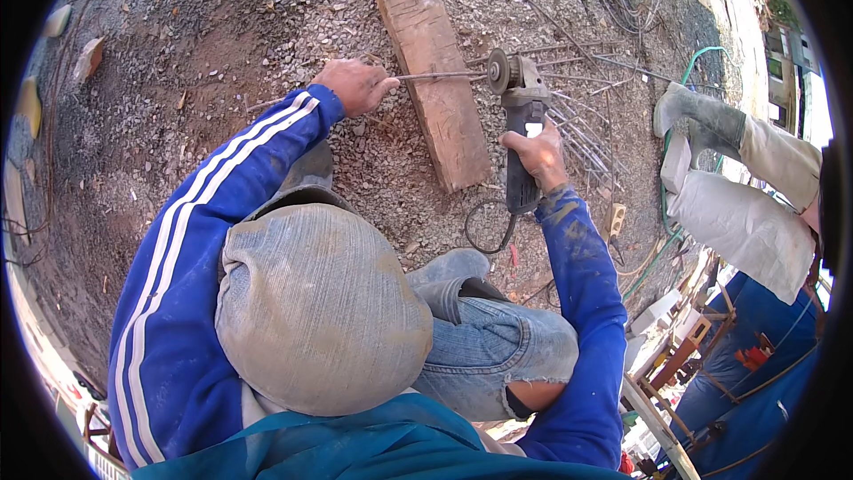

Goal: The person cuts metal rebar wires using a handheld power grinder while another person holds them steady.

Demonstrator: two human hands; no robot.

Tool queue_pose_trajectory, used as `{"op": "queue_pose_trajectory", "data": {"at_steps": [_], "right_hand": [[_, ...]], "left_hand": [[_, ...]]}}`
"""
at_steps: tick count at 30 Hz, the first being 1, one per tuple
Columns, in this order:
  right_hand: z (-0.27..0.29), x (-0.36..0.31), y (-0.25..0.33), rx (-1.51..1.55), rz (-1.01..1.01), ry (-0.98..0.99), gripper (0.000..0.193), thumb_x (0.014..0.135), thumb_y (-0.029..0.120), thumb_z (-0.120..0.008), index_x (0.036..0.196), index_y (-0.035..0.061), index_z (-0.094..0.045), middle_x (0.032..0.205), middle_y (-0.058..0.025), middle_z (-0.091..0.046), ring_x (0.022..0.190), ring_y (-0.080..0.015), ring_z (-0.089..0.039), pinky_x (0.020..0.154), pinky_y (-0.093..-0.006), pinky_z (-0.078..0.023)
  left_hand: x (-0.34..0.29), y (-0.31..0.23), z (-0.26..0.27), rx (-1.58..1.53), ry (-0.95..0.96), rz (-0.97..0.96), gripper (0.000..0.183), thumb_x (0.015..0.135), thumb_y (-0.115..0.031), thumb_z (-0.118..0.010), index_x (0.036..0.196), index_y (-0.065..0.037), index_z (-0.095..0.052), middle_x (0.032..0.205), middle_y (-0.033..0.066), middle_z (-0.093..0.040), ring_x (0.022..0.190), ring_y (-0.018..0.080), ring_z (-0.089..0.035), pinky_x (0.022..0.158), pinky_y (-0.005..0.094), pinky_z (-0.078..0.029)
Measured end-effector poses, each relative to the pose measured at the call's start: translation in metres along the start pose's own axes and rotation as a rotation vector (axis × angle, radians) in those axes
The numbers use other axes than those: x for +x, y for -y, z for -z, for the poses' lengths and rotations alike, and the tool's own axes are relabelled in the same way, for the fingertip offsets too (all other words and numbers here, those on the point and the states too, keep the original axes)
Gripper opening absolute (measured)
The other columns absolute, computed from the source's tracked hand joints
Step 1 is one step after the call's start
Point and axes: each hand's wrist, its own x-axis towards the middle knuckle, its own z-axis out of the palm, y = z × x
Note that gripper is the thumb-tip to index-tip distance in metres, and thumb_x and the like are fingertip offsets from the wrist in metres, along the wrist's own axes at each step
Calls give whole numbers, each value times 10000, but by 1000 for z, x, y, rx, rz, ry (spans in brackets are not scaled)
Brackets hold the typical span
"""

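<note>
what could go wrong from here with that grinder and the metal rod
The rod crosses over the wooden beam with only the bare left hand seen gripping it, so it might twist or jump if the disc catches. The right hand alone holds the grinder, so a kick could be hard to control. The cord loops close to the grinder and might snag.

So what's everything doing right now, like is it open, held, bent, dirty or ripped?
Left hand: closed around the metal rod.
Metal rod: held, lying across the beam.
Wooden beam: lying down, surface scarred.
Right hand: wrapped around the grinder.
Angle grinder: held; can't tell whether it's on.
Disc: fitted to the grinder.
Cord: curled.
Right sleeve: dirty.
Jeans: ripped.
</note>
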Motion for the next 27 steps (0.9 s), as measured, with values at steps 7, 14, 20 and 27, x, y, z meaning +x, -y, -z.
{"op": "queue_pose_trajectory", "data": {"at_steps": [7,14,20,27], "right_hand": [[3,0,0,9,23,4,672,598,298,-805,1135,-46,-593,987,-169,-703,887,-289,-686,826,-377,-537],[-1,-1,14,51,45,-36,469,620,158,-790,1020,-13,-616,856,-66,-668,704,-160,-620,662,-313,-527],[-3,6,7,59,62,-38,462,617,171,-788,1007,-9,-619,852,-67,-670,700,-161,-624,655,-320,-533],[-4,7,6,76,84,-55,451,623,172,-787,997,-17,-618,836,-67,-673,692,-162,-632,646,-314,-529]], "left_hand": [[2,1,-1,10,-21,-10,474,1003,-498,-441,893,-103,-679,794,168,-692,789,376,-676,721,505,-522],[1,6,-1,7,-33,-23,465,1008,-487,-434,897,-101,-668,784,175,-688,786,375,-676,719,508,-521],[1,5,-1,3,-30,-10,479,1007,-504,-424,890,-104,-662,767,186,-681,782,384,-675,722,521,-519],[2,5,-2,0,-23,-4,499,1008,-521,-414,893,-102,-660,770,187,-683,787,390,-677,730,524,-521]]}}
